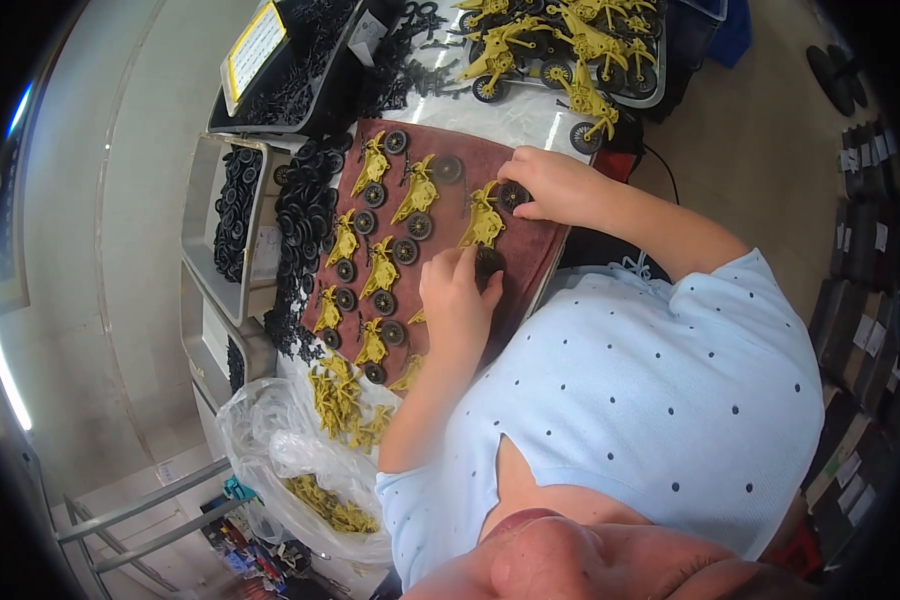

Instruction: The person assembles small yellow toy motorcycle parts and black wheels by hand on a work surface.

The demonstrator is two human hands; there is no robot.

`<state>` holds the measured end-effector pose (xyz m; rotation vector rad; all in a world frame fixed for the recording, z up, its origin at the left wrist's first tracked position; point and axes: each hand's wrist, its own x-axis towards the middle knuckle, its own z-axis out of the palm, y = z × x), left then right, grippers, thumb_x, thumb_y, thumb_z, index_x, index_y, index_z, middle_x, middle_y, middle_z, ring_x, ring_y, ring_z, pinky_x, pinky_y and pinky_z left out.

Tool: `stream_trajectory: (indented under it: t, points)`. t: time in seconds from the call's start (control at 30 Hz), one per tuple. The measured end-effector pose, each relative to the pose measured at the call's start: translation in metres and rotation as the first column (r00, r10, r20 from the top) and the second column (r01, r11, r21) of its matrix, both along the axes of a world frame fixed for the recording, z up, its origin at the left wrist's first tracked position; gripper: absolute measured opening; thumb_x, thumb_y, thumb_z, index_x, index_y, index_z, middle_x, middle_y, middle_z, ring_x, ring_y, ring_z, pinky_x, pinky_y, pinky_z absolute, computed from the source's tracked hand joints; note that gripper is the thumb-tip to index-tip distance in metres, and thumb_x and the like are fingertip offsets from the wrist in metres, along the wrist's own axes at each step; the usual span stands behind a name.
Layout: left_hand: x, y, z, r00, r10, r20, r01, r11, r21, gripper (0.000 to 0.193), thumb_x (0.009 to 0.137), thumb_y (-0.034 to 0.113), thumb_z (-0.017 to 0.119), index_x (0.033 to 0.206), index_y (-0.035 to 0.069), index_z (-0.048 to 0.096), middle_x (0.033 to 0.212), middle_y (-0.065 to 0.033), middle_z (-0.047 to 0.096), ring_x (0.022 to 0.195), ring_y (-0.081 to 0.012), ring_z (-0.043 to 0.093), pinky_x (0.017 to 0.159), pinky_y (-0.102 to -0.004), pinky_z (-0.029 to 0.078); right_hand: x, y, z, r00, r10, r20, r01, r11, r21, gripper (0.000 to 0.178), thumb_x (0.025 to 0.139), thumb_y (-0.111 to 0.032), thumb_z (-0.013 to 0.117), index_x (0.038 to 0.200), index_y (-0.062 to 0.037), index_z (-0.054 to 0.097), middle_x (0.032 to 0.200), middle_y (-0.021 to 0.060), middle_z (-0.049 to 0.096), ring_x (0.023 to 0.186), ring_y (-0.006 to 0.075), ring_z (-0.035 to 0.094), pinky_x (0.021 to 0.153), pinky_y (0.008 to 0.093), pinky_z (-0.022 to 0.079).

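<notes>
A yellow toy motorcycle frame [483, 220] lies on the dark red cloth [520, 265] between my hands. My right hand [552, 186] is closed on a black spoked wheel [513, 196] at the far end of this frame. At its near end, my left hand [454, 296] has its fingers curled on another black wheel [488, 262]. Whether either wheel is joined to the frame, I cannot tell. Left of my hands, several yellow frames with black wheels [381, 275] lie in rows on the cloth. My left hand and forearm partly cover others nearer me.
Loose black wheels [308, 205] are heaped along the cloth's left edge. Beyond stand grey bins [253, 275] and a black bin [320, 115] of small parts. A tray [658, 95] of wheeled yellow frames is at the back. Yellow parts [338, 402] lie beside a clear plastic bag [260, 425].
</notes>
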<state>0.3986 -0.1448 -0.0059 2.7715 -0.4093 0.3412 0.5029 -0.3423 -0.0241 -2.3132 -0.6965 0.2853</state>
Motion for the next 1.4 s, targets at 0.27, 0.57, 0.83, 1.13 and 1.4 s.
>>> stream_trajectory:
  t: [0.27,0.57,0.83,1.13,1.4]
  points:
    - [0.001,-0.008,-0.008,0.998,0.008,0.057,-0.01,0.999,0.038,0.039,0.068,0.016,0.074,0.101,0.0,0.062,0.094,-0.011,0.059,0.087,-0.0295,0.054,0.075,-0.0388,0.043,-0.001,0.0,-0.005,0.996,-0.049,0.07,0.044,0.997,0.067,0.039,0.071,-0.01,0.073,0.107,-0.0048,0.058,0.104,0.0131,0.055,0.096,0.0318,0.057,0.081,0.0376,0.047]
    - [0.006,0.002,0.006,0.996,0.063,0.062,-0.063,0.998,0.0,0.028,0.069,0.021,0.073,0.086,0.004,0.059,0.084,-0.0103,0.056,0.08,-0.028,0.053,0.068,-0.0379,0.041,0.015,0.01,0.01,0.974,0.04,0.222,-0.064,0.993,0.103,0.035,0.07,-0.014,0.074,0.101,-0.0023,0.062,0.095,0.014,0.061,0.089,0.0317,0.059,0.077,0.0375,0.048]
    - [0.053,0.159,0.01,0.872,0.467,0.147,-0.453,0.884,-0.12,0.011,0.079,0.007,0.062,0.086,0.002,0.068,0.083,-0.0164,0.064,0.081,-0.0327,0.062,0.073,-0.0385,0.049,0.06,0.115,0.053,0.895,0.175,0.411,-0.288,0.929,0.232,0.015,0.079,-0.013,0.065,0.092,-0.004,0.067,0.083,0.0134,0.065,0.078,0.0294,0.062,0.069,0.0357,0.049]
    - [0.11,0.2,-0.008,0.751,0.646,-0.139,-0.644,0.762,0.063,0.028,0.069,0.021,0.077,0.081,-0.002,0.067,0.081,-0.0216,0.065,0.081,-0.0332,0.065,0.072,-0.0386,0.051,0.097,0.291,0.038,0.94,0.266,0.215,-0.219,0.951,-0.217,0.019,0.076,-0.02,0.067,0.087,-0.0044,0.07,0.089,0.0166,0.068,0.088,0.0313,0.066,0.073,0.0403,0.053]
    - [0.121,0.211,-0.007,0.725,0.661,-0.191,-0.676,0.737,-0.015,0.039,0.065,0.018,0.079,0.09,-0.006,0.062,0.094,-0.0267,0.064,0.093,-0.0389,0.062,0.08,-0.0428,0.05,0.105,0.328,0.023,0.966,0.152,0.209,-0.116,0.978,-0.176,0.031,0.063,-0.018,0.077,0.087,-0.0007,0.07,0.093,0.0196,0.067,0.089,0.0334,0.065,0.076,0.0413,0.053]
